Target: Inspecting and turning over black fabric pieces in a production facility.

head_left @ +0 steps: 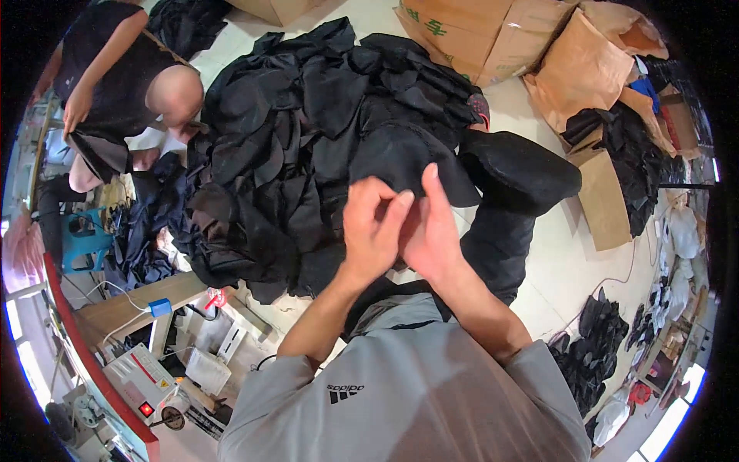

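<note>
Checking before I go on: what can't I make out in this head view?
- Whether the left hand and right hand pinch anything: fingers overlap.
- Floor under the black fabric pile: covered.
- Cardboard boxes: cut by the top edge.
- Machine at lower left: bent, small.

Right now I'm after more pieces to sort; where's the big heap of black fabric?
The heap of black fabric pieces lies at upper centre of the head view, just beyond both hands, with cardboard boxes to its right.
</note>
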A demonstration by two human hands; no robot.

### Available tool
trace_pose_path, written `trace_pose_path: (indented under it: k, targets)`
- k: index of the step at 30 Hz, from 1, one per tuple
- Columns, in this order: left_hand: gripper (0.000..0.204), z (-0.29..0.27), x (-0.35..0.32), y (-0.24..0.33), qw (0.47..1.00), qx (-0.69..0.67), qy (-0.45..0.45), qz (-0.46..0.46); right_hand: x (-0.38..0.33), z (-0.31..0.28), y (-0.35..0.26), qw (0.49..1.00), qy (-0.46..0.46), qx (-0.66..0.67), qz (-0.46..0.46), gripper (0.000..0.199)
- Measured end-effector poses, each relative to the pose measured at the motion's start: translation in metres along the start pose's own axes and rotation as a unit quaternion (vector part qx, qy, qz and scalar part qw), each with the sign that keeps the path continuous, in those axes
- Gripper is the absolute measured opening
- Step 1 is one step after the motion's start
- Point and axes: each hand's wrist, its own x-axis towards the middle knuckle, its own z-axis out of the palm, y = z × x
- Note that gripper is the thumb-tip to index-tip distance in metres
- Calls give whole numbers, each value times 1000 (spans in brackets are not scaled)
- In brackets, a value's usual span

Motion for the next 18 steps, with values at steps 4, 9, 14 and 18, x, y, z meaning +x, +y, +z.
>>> trace_pose_path:
  k: [4, 9, 14, 18]
  targets:
    - [16, 8, -27, 7, 998, 47, 47, 16, -4, 7, -8, 979, 145, -117, -87, 39]
    - [12, -10, -38, -4, 989, 133, 62, 9, -13, 7, -21, 909, 185, -373, 24, 44]
    - [38, -16, -35, -10, 761, -529, 118, -357, -16, 3, -16, 778, 56, -557, -285, 40]
    - [75, -8, -15, -25, 418, -765, 71, -485, -20, 3, -9, 860, -20, -402, -313, 27]
